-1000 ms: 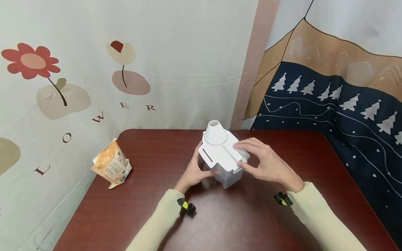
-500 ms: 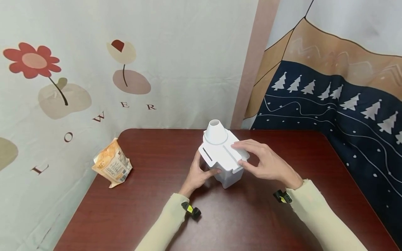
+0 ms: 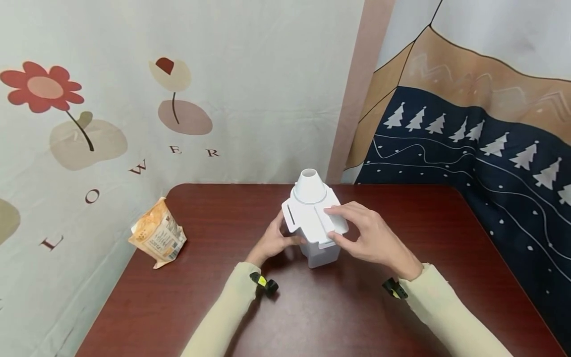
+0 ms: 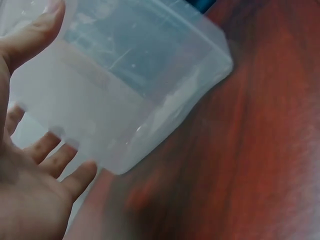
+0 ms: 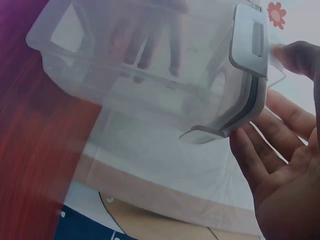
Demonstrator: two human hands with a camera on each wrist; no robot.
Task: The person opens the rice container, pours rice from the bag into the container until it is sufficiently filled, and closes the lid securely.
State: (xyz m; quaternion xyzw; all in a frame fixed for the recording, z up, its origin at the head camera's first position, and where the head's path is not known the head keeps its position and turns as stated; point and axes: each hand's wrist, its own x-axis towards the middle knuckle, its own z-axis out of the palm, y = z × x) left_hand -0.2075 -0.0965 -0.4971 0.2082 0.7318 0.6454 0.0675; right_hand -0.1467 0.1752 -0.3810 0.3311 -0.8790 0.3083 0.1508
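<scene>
A translucent plastic storage container [image 3: 322,257] stands near the middle of the table, with a white clip-on lid [image 3: 308,213] covering its top. On the far part of the lid rises a white cone-shaped cap [image 3: 310,188]. My left hand [image 3: 273,243] grips the container from the left, thumb across its front and the other fingers behind it. In the left wrist view those fingers [image 4: 82,180] lie against the clear wall. My right hand [image 3: 368,235] holds the lid's right side, thumb at the near edge. The right wrist view shows a side latch [image 5: 249,42] lying flat.
An orange-and-white snack bag [image 3: 159,235] stands at the left edge of the dark red table [image 3: 357,317]. Printed cloths hang behind the table, a pale flower one [image 3: 267,99] and a navy one with trees [image 3: 446,153].
The container has turned slightly, its near end swinging to the left. My right hand has moved left with it, and the left forearm has shifted a little left.
</scene>
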